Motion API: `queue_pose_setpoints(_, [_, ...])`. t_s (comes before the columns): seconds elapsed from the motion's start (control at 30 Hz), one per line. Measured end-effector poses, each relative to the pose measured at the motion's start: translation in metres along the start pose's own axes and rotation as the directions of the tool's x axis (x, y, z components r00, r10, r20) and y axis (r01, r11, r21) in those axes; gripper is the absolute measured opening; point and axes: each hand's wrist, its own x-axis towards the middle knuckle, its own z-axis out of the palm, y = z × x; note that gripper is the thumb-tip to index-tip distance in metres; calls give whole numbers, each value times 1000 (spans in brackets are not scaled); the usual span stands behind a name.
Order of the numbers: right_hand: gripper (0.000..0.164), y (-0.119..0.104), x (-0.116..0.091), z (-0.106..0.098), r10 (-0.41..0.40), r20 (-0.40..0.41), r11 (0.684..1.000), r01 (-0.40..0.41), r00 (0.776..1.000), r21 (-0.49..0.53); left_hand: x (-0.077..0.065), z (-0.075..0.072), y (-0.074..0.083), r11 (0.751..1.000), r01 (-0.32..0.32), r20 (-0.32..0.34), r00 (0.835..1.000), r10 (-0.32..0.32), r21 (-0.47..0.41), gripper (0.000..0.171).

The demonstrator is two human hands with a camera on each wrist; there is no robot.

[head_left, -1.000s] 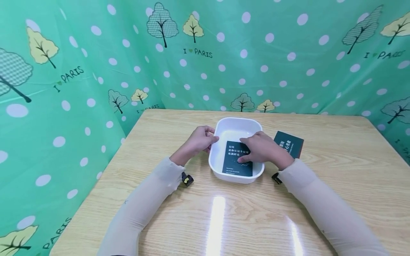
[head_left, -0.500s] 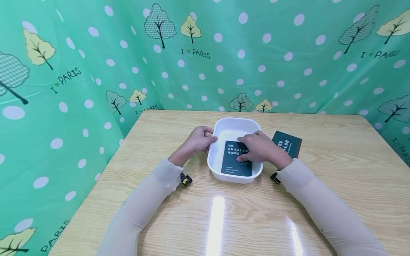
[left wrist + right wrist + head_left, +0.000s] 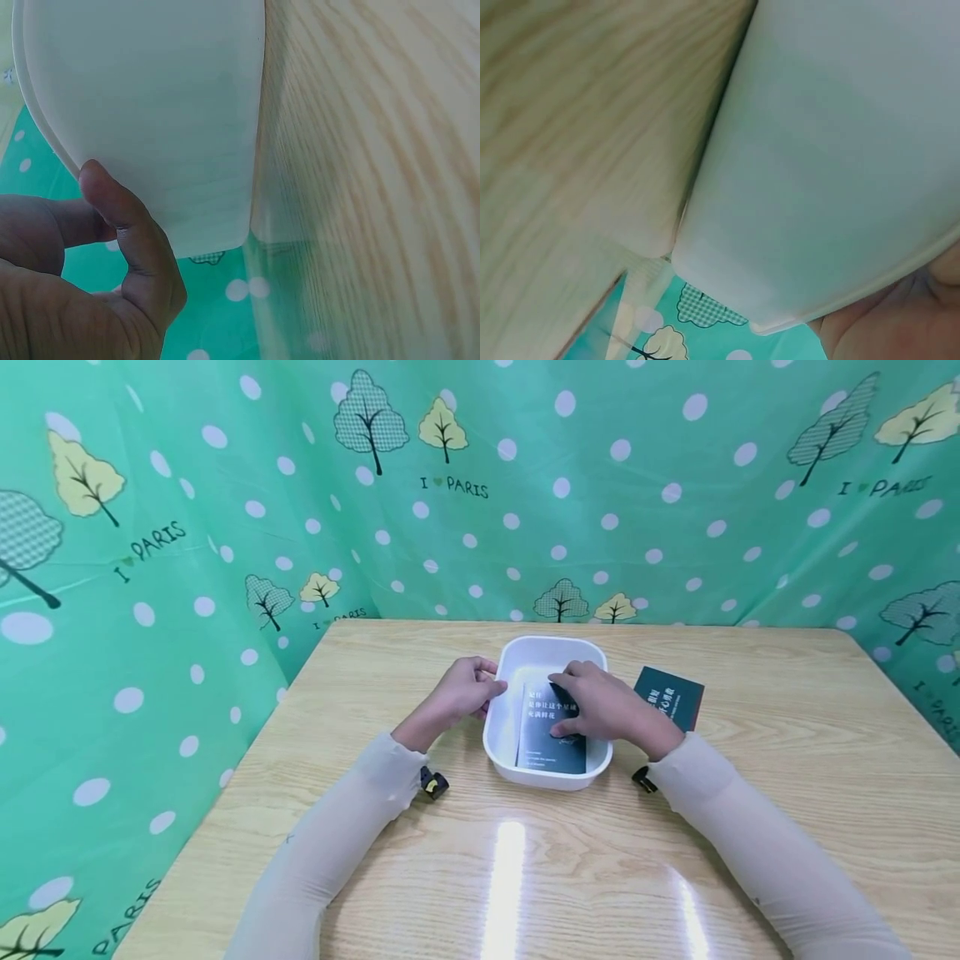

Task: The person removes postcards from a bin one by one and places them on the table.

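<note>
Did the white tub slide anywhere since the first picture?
No, the white tub shows no clear slide in any direction, judged against the wooden table under it.

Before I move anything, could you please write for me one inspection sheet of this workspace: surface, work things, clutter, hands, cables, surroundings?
Surface: wooden table, with bright light reflections at the near side.
Work things: white tub on the table, dark booklet inside it.
Clutter: second booklet right of the tub, partly hidden.
Left hand: pinches the tub's left rim.
Right hand: on the dark booklet; grip partly hidden.
Cables: nothing seen.
Surroundings: green curtain with dots and printed trees.
</note>
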Motion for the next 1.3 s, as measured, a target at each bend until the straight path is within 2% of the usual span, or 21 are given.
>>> queue_pose_setpoints(0.1, [85, -1, -1, -1, -5, -23, 1000, 6, 1000, 19, 1, 0, -1, 1000, 0, -2, 1000, 0, 0, 31])
queue_pose_setpoints(0.27, [80, -4, -1, -3, -16, -104, 1000, 17, 994, 16, 2, 0, -2, 1000, 2, -4, 1000, -2, 9, 32])
queue_pose_setpoints(0.37, [67, -6, -2, -5, -28, -147, 999, 34, 989, 37, 2, 0, -2, 1000, 5, -9, 1000, -5, 15, 32])
queue_pose_setpoints(0.47, [45, -9, -3, -8, -31, -197, 994, 52, 980, 100, 1, 0, -2, 1000, 9, -11, 1000, -9, 17, 31])
queue_pose_setpoints(0.6, [21, -14, -5, -13, -1, -244, 956, 72, 970, 284, 1, 0, -2, 1000, 14, -16, 1000, -14, 20, 29])
queue_pose_setpoints(0.73, [19, -14, -8, -20, 51, -226, 892, 57, 973, 448, 2, 1, -2, 1000, 13, -19, 1000, -13, 21, 29])
queue_pose_setpoints(0.83, [20, -13, -10, -25, 77, -225, 870, 45, 971, 490, 2, 1, -2, 1000, 10, -20, 1000, -9, 22, 29])
queue_pose_setpoints(0.9, [22, -11, -12, -29, 78, -242, 871, 52, 967, 488, 2, 0, -2, 1000, 9, -22, 1000, -9, 27, 29])
queue_pose_setpoints(1.1, [21, -5, -17, -45, 79, -364, 892, 98, 928, 442, 2, 0, -2, 999, 6, -25, 1000, -5, 45, 30])
queue_pose_setpoints(1.3, [22, 8, -25, -60, 155, -463, 892, 78, 873, 446, 3, 0, -4, 999, -5, -20, 1000, 6, 44, 31])
